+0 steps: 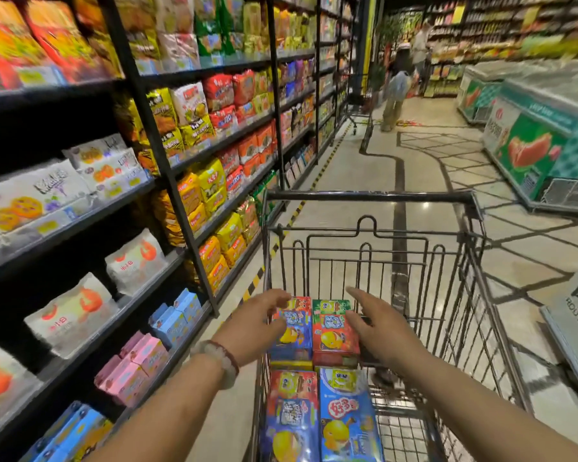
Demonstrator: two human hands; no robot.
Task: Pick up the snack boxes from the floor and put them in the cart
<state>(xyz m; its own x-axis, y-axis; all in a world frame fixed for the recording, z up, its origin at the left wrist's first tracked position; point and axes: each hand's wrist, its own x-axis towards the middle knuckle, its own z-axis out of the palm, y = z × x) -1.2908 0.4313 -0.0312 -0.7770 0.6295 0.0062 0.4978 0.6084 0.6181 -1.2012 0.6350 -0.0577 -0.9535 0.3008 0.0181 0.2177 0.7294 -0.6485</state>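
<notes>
Two long runs of fittings line the aisle: snack shelves (147, 135) on the left, chest freezers (541, 128) far right. Between them stands the wire cart (367, 195), near and central. Four snack boxes (335, 335) lie flat in its left half, two near and two farther in. The left hand (254, 325), a bracelet (226, 360) at its wrist, and the right hand (379, 325) flank the farther pair, fingers straight and released, grasping nothing. Whether they touch the boxes, I cannot tell.
</notes>
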